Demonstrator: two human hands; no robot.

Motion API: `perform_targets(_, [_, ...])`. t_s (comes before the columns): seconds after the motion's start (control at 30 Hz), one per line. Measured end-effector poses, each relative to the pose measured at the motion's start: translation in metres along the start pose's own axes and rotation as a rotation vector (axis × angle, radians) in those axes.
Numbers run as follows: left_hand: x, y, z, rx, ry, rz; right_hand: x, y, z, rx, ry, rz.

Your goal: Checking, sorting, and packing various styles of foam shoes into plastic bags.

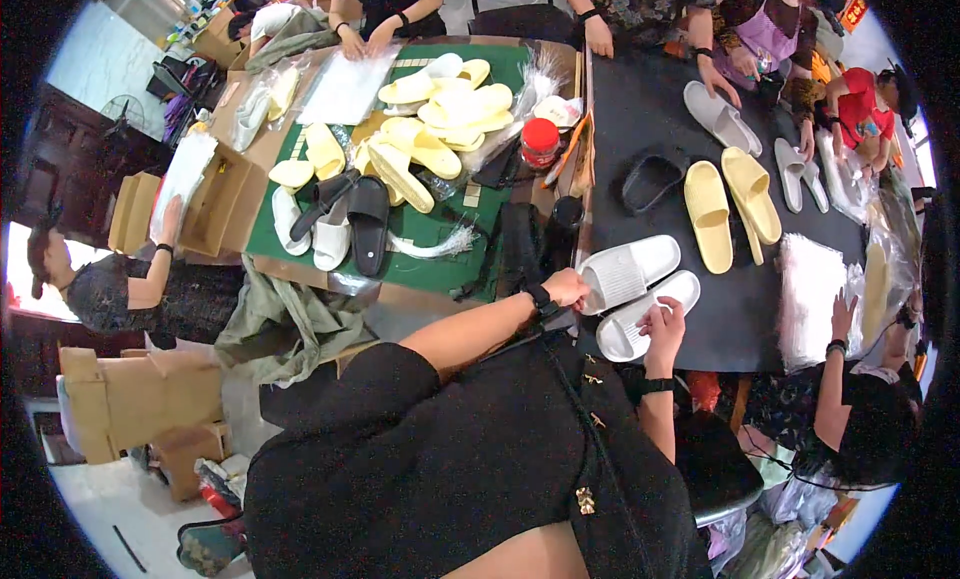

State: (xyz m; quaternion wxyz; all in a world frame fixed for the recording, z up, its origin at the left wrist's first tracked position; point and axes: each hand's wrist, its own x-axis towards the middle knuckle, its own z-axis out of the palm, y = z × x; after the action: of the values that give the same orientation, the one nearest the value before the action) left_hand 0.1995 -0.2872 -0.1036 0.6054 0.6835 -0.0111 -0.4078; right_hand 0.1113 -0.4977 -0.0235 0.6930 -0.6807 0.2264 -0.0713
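While the right hand pinches the near edge of one white slide, fingers curled onto its ribbed footbed, the left hand closes on the heel end of a second white slide lying just beyond and touching the first. Both slides rest sole-down on the black table, at its near edge. To the right of the right hand sits a stack of clear bags, with another person's hand laid flat on it. Farther out from the grip lie two yellow slides and a black slide, well apart from the white pair. Beyond the left hand, a green mat carries a heap of yellow, white and black slides
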Motion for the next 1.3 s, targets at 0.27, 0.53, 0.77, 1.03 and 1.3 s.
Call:
perform_targets(0.27, [-0.021, 0.064, 0.015, 0.925, 0.488, 0.592, -0.014, -0.029, 0.001, 0.046, -0.307, 0.014])
perform_targets(0.53, [0.023, 0.097, 0.067, 1.497, -0.086, 0.647, -0.055, -0.123, -0.062, 0.433, -0.236, -0.273])
perform_targets(0.77, [0.035, 0.102, 0.099, 1.719, -0.149, 0.654, -0.110, -0.128, -0.265, 0.864, -0.141, -0.864])
perform_targets(1.03, [0.055, 0.069, 0.122, 1.552, -0.420, 0.430, -0.076, -0.088, -0.240, 1.026, 0.055, -0.455])
perform_targets(1.3, [-0.071, 0.092, 0.068, 0.995, -0.323, 0.619, -0.027, -0.006, -0.209, 0.635, 0.280, -0.046])
